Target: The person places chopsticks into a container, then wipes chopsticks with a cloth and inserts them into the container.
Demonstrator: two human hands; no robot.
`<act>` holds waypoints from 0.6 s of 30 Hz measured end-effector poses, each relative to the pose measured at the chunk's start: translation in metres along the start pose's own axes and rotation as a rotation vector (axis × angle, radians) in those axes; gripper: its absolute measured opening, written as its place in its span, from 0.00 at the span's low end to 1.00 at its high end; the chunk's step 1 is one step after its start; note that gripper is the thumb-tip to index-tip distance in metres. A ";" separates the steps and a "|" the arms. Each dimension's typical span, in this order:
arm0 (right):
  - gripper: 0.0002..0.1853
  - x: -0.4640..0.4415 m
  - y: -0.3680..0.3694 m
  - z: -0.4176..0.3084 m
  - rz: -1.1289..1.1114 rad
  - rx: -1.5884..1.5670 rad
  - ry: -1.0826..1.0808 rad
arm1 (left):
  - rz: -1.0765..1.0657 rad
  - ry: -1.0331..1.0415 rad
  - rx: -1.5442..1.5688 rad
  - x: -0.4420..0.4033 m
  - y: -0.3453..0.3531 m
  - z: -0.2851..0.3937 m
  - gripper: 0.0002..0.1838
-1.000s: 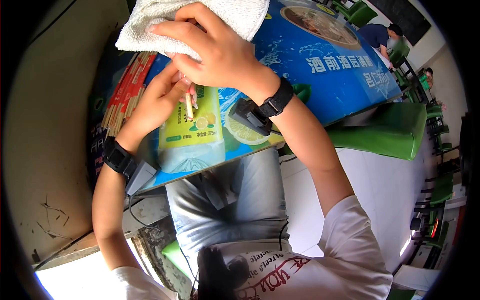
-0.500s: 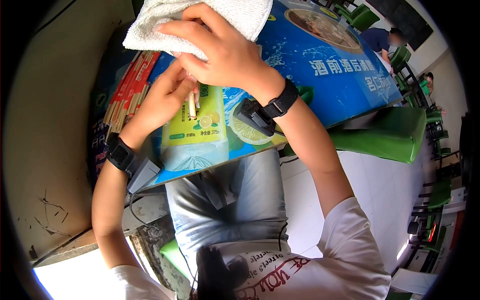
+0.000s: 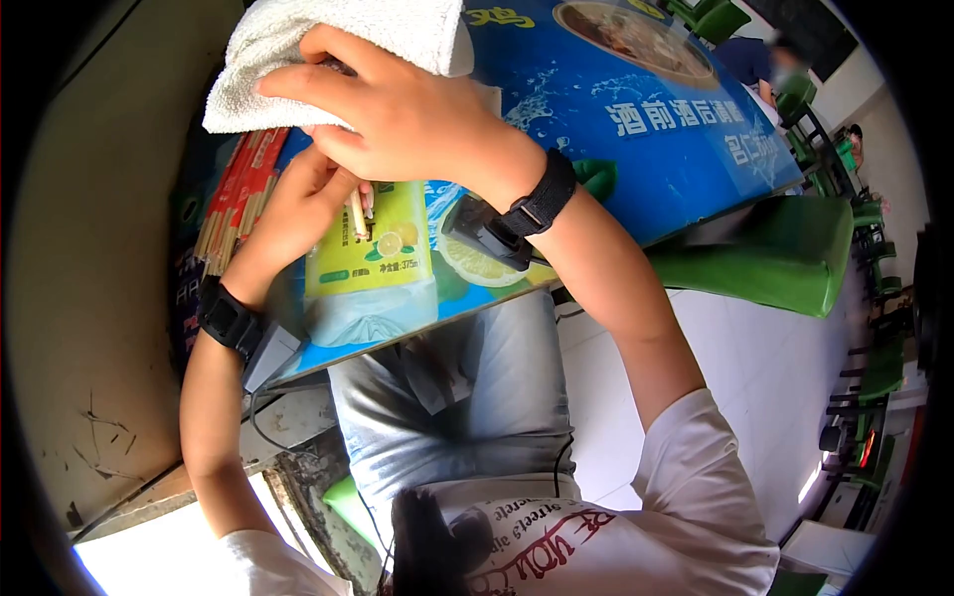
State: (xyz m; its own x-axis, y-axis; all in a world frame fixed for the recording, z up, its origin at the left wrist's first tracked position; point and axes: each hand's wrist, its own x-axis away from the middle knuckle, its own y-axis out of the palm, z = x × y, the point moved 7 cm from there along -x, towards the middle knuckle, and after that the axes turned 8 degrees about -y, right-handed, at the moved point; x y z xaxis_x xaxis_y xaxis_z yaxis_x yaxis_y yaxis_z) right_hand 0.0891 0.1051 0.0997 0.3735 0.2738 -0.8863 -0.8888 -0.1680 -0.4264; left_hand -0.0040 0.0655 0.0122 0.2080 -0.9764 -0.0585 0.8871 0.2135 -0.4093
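Observation:
My right hand (image 3: 422,119) is closed on a white terry towel (image 3: 260,84), fingers bent over its near edge. The towel lies across the far left part of the blue printed table (image 3: 556,204). Just below it, my left hand (image 3: 298,207) is closed around a pair of chopsticks (image 3: 359,216), whose pale ends stick out under the right palm. The upper part of that pair is hidden by my hands. To the left of my left hand lies a pile of chopsticks in red paper sleeves (image 3: 241,189).
A wall (image 3: 99,258) rises along the left side of the table. A green chair (image 3: 760,260) stands at the table's right edge. Farther back on the right are a seated person (image 3: 745,62) and several more green chairs.
Both hands have shifted left and slightly nearer to me. The towel has come along with my right hand, and the chopsticks with my left.

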 end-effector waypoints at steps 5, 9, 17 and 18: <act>0.22 0.000 0.002 -0.005 0.008 0.068 -0.064 | 0.027 -0.021 -0.044 0.001 -0.002 -0.006 0.11; 0.21 -0.001 0.001 -0.006 -0.004 0.049 -0.045 | 0.021 -0.077 -0.062 0.000 -0.003 -0.012 0.12; 0.20 0.002 -0.019 0.012 0.170 0.000 0.102 | -0.089 -0.015 0.008 -0.007 0.002 -0.012 0.13; 0.20 0.004 -0.023 0.018 0.239 -0.001 0.126 | -0.098 -0.017 0.022 -0.008 0.003 -0.011 0.13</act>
State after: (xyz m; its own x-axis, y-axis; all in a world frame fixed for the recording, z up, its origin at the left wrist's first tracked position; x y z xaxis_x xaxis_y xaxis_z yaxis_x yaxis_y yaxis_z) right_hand 0.1057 0.1274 0.1091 0.1830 0.1062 -0.9774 -0.9555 -0.2146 -0.2023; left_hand -0.0076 0.0732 0.0016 0.1262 -0.9920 -0.0034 0.9125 0.1175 -0.3918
